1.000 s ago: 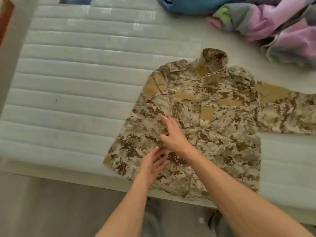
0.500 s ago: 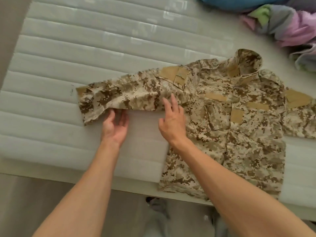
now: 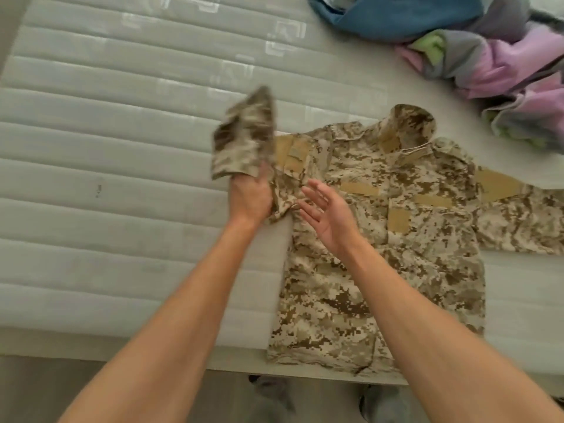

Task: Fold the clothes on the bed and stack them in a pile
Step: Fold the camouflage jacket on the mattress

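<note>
A desert-camouflage jacket [image 3: 390, 239] lies front up on the white quilted mattress [image 3: 106, 148], collar toward the far side. My left hand [image 3: 248, 196] grips its left sleeve [image 3: 244, 138] and holds the cuff end lifted off the bed, blurred by motion. Just right of it, my right hand [image 3: 328, 218] hovers over the jacket's chest with fingers spread and palm turned leftward, holding nothing. The jacket's other sleeve [image 3: 518, 221] stretches flat toward the right edge.
A heap of unfolded clothes [image 3: 503, 65], blue, grey, pink and green, sits at the far right of the bed. The mattress's near edge [image 3: 122, 343] runs across the lower part, with floor and my feet [image 3: 323, 401] below it.
The left sleeve, laid flat out to the left half a second ago, is now lifted by my left hand and swung inward. My right hand has come off the jacket and opened.
</note>
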